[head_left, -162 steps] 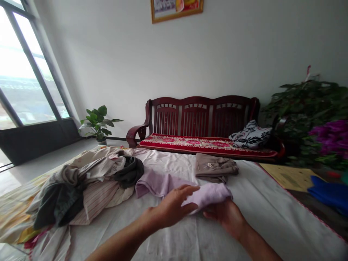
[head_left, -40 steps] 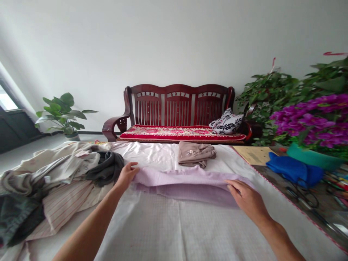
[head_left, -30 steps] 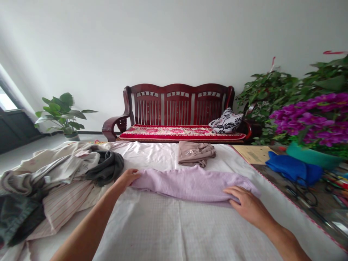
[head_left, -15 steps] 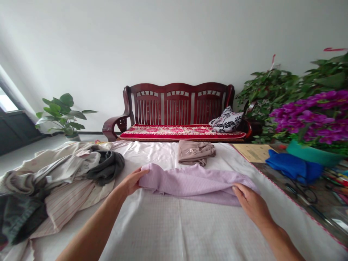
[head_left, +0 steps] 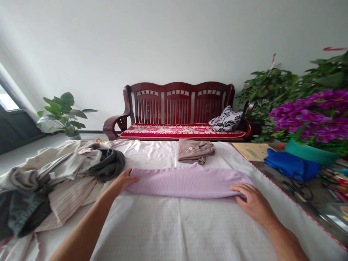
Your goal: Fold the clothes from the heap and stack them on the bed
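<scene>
A lilac ribbed garment lies across the white cloth as a long folded strip. My left hand grips its left end, thumb on top and the other fingers partly hidden. At the right end, my right hand is closed on the near edge, fingers over the fabric and thumb low at the fold. Just beyond the strip sits a folded taupe garment with a small flower ornament.
To the left is a heap of loose clothes. Along the right lie a blue cloth, scissors and a teal pot of purple flowers. A wooden bench stands behind the table.
The lilac garment has become flatter and smoother, its near edge straighter. My left hand has shifted left and slightly down with its end; my right hand's fingers have moved over the fabric.
</scene>
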`<state>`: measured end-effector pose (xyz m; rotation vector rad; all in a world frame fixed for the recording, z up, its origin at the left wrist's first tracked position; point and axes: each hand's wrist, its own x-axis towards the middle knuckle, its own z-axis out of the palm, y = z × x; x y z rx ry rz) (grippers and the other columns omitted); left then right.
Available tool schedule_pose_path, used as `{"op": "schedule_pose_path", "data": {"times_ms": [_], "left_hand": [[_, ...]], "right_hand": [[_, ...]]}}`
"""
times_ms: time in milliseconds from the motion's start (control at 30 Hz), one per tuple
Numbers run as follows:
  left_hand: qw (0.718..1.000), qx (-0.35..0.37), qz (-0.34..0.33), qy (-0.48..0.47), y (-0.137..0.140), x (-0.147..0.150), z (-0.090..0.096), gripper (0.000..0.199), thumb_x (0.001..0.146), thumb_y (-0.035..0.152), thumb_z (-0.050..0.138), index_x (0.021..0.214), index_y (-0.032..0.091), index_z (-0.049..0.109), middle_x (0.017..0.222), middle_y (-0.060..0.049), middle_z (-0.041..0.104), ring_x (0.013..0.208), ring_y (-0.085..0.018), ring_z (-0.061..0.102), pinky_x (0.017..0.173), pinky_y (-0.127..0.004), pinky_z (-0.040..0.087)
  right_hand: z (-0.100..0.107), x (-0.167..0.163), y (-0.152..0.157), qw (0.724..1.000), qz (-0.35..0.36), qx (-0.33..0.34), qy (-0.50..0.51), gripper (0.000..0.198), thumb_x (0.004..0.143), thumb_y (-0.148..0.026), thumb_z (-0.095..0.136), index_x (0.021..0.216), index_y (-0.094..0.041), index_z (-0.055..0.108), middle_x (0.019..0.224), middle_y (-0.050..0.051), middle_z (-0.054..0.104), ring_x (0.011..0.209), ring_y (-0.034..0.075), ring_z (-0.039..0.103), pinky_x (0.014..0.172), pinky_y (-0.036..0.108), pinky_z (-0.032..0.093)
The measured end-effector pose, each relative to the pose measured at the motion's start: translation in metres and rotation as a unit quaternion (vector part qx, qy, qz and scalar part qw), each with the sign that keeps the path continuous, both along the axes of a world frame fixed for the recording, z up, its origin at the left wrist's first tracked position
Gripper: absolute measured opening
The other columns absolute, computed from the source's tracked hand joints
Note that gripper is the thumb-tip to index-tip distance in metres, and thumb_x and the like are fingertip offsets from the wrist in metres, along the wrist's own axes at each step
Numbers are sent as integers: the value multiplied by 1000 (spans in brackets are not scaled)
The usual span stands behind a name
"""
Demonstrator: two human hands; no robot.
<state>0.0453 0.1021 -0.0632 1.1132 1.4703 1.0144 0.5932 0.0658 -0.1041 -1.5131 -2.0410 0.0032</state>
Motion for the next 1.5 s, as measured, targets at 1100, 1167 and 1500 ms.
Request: {"op": "schedule_pose_path", "data": {"times_ms": [1100,1167,1500], "left_hand": [[875,-7,60,480,9,-1,-24,29,92,43,46,95,20,64,95,-8,74,89,-26,69,67,-28,41],[867,-20,55,495,5,1,-21,33,92,45,46,103,20,64,99,-10,74,93,-29,69,69,-30,43],[823,290,-134,470,-19,67,-15,37,98,27,42,128,25,64,134,-8,63,125,-23,57,108,-37,43]], "right_hand": [[-14,29,10,991,-94,56,74,37,77,-22,43,87,-26,78,98,4,77,102,24,69,100,42,52],[-15,31,9,990,-104,42,80,36,76,-23,43,84,-27,78,97,3,78,104,24,69,102,43,51],[32,-14,20,997,-56,55,28,43,91,-32,37,110,-21,73,117,8,74,114,25,65,105,43,49]]}}
